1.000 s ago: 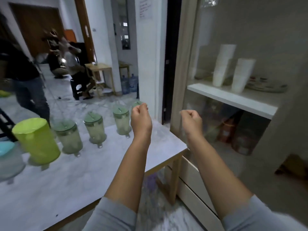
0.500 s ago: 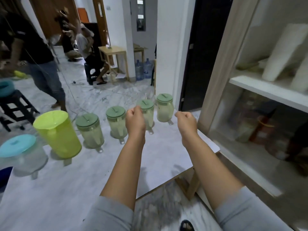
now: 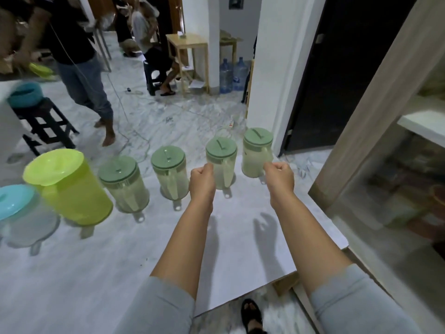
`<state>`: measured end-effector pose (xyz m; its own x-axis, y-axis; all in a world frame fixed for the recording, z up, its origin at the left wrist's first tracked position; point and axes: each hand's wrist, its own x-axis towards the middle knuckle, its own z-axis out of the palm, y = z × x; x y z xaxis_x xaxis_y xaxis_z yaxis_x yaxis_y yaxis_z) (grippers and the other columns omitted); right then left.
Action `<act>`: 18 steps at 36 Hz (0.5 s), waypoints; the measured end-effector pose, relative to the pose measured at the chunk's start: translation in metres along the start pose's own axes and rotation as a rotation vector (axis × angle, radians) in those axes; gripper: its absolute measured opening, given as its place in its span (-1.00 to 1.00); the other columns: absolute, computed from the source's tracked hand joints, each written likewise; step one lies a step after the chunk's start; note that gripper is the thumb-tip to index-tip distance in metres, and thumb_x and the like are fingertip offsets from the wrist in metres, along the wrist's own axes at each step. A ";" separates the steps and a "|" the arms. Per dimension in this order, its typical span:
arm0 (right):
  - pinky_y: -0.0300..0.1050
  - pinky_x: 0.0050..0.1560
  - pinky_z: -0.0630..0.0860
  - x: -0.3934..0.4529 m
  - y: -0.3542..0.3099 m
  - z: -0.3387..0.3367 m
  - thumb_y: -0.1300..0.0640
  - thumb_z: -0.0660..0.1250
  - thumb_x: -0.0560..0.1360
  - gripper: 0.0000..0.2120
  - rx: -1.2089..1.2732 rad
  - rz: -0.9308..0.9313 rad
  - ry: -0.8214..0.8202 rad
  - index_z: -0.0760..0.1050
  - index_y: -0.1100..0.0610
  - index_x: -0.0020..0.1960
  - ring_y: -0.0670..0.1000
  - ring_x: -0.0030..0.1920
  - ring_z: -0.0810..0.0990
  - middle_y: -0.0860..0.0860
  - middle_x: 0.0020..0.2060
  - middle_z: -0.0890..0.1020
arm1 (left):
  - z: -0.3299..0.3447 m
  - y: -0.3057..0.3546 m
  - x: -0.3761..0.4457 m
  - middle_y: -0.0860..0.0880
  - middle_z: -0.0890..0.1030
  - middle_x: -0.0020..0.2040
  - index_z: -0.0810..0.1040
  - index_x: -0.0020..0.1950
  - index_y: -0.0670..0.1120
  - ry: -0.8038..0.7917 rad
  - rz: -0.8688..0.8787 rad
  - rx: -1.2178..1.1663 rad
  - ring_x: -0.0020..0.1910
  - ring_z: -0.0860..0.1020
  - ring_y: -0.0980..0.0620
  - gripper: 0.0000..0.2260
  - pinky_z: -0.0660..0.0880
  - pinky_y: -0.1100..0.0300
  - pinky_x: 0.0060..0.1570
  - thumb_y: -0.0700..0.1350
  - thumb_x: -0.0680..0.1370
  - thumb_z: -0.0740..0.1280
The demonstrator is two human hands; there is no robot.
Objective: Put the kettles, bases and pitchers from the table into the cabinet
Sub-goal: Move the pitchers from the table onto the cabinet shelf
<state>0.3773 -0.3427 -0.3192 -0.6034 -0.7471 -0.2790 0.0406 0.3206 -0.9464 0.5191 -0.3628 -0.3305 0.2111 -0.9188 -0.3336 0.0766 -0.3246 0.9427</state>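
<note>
Several clear pitchers with green lids stand in a row on the white marble table (image 3: 120,261); the two at the right are one pitcher (image 3: 222,153) and the end pitcher (image 3: 256,150). A lime green pitcher (image 3: 67,186) and a clear pitcher with a teal lid (image 3: 21,213) stand at the left. My left hand (image 3: 201,182) is a closed fist at the left side of the second pitcher from the right. My right hand (image 3: 279,177) is a closed fist at the right edge of the end pitcher. Neither hand visibly grips anything. The cabinet (image 3: 361,116) stands to the right.
The cabinet's glass front (image 3: 385,189) shows a white shelf (image 3: 423,124) and dim items below. Behind the table are a black stool with a teal bowl (image 3: 26,95), a standing person (image 3: 79,68), a seated person, a wooden side table (image 3: 187,44) and water bottles (image 3: 232,73).
The view has swung from the cabinet down and left onto the table. Both fists stayed closed and now sit next to the two right-hand pitchers.
</note>
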 end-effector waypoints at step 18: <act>-0.08 -0.02 0.37 0.181 0.004 0.029 0.11 0.37 0.45 -0.43 -0.253 0.147 -0.173 0.26 0.11 0.39 0.07 -0.01 0.42 0.13 0.33 0.40 | 0.110 -0.026 0.114 -0.20 0.39 0.41 0.15 0.47 -0.25 0.118 -0.371 0.191 0.32 0.44 -0.20 -0.30 0.38 0.11 0.00 0.08 0.51 0.36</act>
<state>0.2910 -0.4937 -0.3785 -0.4608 -0.7631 -0.4532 -0.0952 0.5501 -0.8296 0.4341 -0.4837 -0.3931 0.3141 -0.7035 -0.6375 -0.0109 -0.6741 0.7385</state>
